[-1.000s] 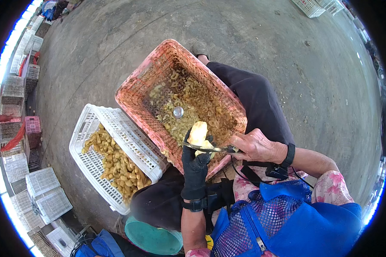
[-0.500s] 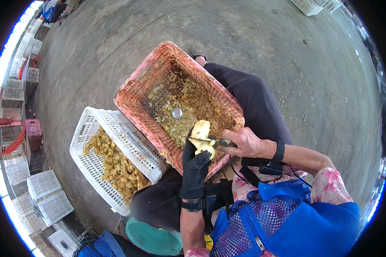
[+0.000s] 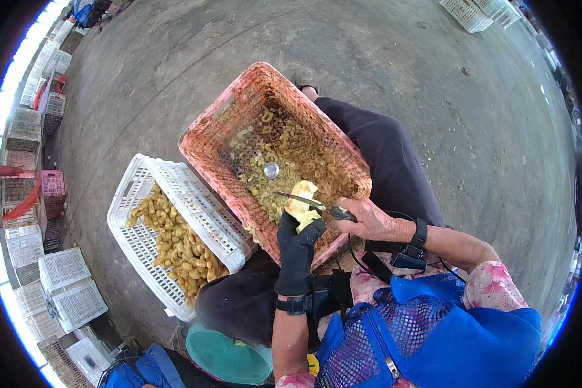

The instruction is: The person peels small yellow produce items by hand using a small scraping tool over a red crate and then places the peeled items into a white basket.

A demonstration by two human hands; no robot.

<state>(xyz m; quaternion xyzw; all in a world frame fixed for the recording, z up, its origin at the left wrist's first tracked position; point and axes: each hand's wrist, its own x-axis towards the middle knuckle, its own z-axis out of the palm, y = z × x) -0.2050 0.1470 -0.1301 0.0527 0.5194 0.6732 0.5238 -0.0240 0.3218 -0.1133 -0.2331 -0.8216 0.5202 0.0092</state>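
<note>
Over the five o'clock part of a pink plastic crate (image 3: 207,119), a pale peeled piece of ginger (image 3: 299,210) is held by the person's left hand (image 3: 297,244), which wears a black glove and has its fingers closed around the lower part. At three o'clock from this piece, the bare right hand (image 3: 368,220) is closed on the handle of a knife (image 3: 337,213); its blade points between nine and ten o'clock and lies across the ginger in this view, but whether it cuts in, one cannot tell. The pink crate contains yellowish scraps (image 3: 281,155) and a small shiny round object (image 3: 271,170). At eight o'clock, just beside it, a white plastic crate (image 3: 118,210) contains knobbly ginger roots (image 3: 181,249).
</note>
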